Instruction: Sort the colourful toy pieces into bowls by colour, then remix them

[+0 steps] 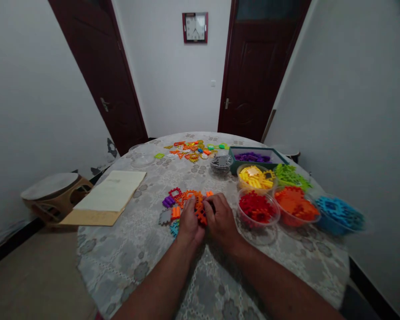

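Close together above the near middle of the table, both my hands are closed on orange interlocking building pieces (200,206) with toothed edges. My left hand (189,224) grips them from the left, and my right hand (222,220) pinches their right side. My fingers hide part of the pieces. Just left of my hands lie a purple piece (168,202), a red square frame (175,193), a grey toothed square (165,217), an orange ridged piece (175,213) and a teal piece (174,228).
To the right stand tubs of red pieces (258,208), orange pieces (295,203), blue pieces (340,213) and yellow pieces (256,178). Behind them are green pieces (291,176) and a box (233,166) with purple pieces. Mixed pieces (193,151) lie far back; an open notebook (111,191) lies left.
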The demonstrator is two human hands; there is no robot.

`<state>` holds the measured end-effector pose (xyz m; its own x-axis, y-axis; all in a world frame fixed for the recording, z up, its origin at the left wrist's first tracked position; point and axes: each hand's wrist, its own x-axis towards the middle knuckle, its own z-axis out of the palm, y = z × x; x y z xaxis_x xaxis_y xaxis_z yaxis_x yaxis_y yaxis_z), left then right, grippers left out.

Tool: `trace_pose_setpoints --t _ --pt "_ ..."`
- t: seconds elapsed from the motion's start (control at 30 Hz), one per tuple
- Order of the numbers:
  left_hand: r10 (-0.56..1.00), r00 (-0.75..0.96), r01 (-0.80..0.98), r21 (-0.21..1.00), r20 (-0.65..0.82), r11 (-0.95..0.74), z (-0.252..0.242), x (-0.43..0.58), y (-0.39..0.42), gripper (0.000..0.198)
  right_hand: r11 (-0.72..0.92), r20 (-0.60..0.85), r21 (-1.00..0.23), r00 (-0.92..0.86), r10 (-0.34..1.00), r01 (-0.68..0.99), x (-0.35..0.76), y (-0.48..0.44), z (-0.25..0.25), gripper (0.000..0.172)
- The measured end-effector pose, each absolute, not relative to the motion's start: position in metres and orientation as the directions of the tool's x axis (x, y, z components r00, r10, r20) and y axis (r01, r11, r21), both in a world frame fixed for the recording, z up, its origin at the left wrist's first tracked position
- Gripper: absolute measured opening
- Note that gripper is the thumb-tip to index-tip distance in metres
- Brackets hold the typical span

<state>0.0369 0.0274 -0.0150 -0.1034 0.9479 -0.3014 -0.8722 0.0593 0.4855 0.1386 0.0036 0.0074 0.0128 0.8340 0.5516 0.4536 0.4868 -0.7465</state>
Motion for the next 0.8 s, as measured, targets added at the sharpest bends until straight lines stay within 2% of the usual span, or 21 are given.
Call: trace_pose_setpoints --t 0.17,0.37,0.47,0.57,0.8 --pt "0.940 -0.118 -0.856 0.513 -0.320 0.068 -0.012 0.036 0.027 0.007 0.473 0.513 -0.766 -0.030 0.858 0.436 0.138 0.002 0.011 0.013" --pt "0.945 -0.133 -0.822 0.567 -0.297 0.062 -0.003 0.036 0.026 0.008 0.373 0.379 -0.901 -0.016 0.925 0.222 0.146 -0.004 0.028 0.021" --pt "0.944 -0.122 -0.783 0.615 -0.306 0.098 0.004 0.035 0.023 0.012 0.334 0.328 -0.926 -0.062 0.943 0.178 0.158 -0.007 0.046 0.029" --pt "0.947 -0.117 -0.741 0.661 -0.299 0.117 0.010 0.034 0.020 0.013 0.340 0.335 -0.914 -0.064 0.940 0.220 0.182 -0.009 0.068 0.036" --pt "0.952 -0.066 -0.716 0.678 -0.298 0.163 0.012 0.036 0.017 0.017 0.194 0.309 -0.859 0.180 0.934 0.473 0.266 -0.006 0.086 0.042"
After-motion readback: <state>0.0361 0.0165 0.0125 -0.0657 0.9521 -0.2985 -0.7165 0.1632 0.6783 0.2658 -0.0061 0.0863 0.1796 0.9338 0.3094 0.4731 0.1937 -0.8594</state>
